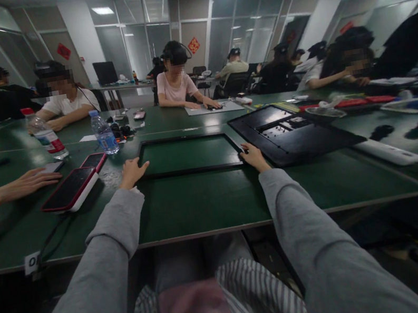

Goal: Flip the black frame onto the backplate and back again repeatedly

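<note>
A thin black rectangular frame [191,170] lies on the green table [200,200] in front of me, with the tabletop showing through its middle. My left hand [132,172] grips its left side, thumb pointing inward over the edge. At the right side, my right hand [253,156] has its fingers closed on the frame's edge. Just beyond my right hand rests a large dark panel [294,137] with a recessed section and small metal parts; it lies at an angle.
Two red-edged phones [70,189], one on a white block, lie at the left near another person's hand [31,183]. Bottles [104,134] [48,138] stand behind them. A white power strip [392,151] lies at right. People sit across the table.
</note>
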The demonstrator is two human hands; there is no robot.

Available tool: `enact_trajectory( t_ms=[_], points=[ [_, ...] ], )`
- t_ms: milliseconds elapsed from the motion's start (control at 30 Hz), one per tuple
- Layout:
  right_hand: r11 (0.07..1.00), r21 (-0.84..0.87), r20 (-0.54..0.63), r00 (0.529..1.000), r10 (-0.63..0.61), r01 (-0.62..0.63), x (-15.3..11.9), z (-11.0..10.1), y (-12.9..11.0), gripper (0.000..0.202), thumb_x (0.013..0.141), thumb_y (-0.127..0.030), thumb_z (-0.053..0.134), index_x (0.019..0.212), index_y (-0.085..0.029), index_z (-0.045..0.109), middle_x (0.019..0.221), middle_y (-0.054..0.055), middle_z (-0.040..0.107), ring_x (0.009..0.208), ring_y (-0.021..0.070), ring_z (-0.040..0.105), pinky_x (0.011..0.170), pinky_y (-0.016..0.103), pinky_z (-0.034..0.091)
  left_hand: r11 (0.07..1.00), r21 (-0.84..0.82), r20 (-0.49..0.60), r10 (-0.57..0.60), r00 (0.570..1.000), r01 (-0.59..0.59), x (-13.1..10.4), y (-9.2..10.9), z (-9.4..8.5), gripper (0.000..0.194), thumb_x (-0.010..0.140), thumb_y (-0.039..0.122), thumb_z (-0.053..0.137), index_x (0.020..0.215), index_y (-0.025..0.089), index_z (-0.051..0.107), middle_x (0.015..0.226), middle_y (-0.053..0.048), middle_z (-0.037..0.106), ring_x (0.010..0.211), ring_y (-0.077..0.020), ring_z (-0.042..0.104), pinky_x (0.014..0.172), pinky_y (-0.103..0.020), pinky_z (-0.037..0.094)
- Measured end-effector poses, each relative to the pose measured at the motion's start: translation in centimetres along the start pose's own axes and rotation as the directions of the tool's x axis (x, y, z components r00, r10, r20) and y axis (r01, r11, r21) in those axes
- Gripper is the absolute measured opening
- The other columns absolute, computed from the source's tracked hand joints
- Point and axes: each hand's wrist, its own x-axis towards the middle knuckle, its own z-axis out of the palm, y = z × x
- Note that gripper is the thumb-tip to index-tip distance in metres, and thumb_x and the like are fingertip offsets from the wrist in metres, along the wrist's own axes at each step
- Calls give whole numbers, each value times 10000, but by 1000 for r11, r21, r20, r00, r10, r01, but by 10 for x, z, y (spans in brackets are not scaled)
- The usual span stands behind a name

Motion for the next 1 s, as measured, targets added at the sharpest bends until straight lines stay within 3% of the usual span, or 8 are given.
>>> enact_trajectory(
  t_ms=[133,267,467,667,900,1000],
  points=[
    [999,-27,-39,999,19,-20,3,-2,8,522,774,-126,651,1283,-135,765,1236,168,807,1239,326,750,1159,521,549,998,22,180,58,982,-62,-9,17,-4,890,777,794,754,1442,211,662,1661,-246,440,1528,-520,431,1205,-685,386],
    [998,-39,-68,997,45,-48,6,-3,14,489,778,-140,656,1252,-144,774,1229,164,811,1234,335,754,1163,543,542,984,51,300,146,943,-169,-18,30,-10,867,684,753,864,1397,284,712,1677,-189,472,1584,-512,328,1222,-729,332],
    [999,-23,-50,998,46,-47,8,0,15,466,843,-131,567,1266,-135,762,1302,181,790,1281,308,738,1172,513,540,968,-8,307,241,921,-251,-24,43,-15,468,813,696,825,1070,305,833,1344,-82,747,1361,-357,596,1162,-528,462],
    [999,-34,-63,998,23,-25,6,0,9,463,797,-157,582,1220,-194,766,1249,135,813,1261,309,744,1169,551,539,983,-15,271,182,945,-185,-18,37,-11,402,851,632,817,1068,295,832,1266,-65,791,1265,-328,679,1081,-467,521],
    [999,-26,-51,998,29,-30,1,-9,0,478,821,-158,576,1271,-158,739,1277,182,790,1271,323,728,1176,567,516,988,-50,283,156,946,-148,-14,32,-7,352,865,568,831,1082,291,834,1232,-61,813,1231,-321,713,1041,-446,540],
    [999,-41,-106,994,-15,11,3,-15,1,509,832,-181,564,1316,-165,717,1286,179,779,1293,325,697,1185,590,496,988,-62,275,155,949,-143,-15,34,-8,383,857,595,825,1082,285,837,1225,-63,817,1221,-320,715,1026,-436,551]
  ],
)
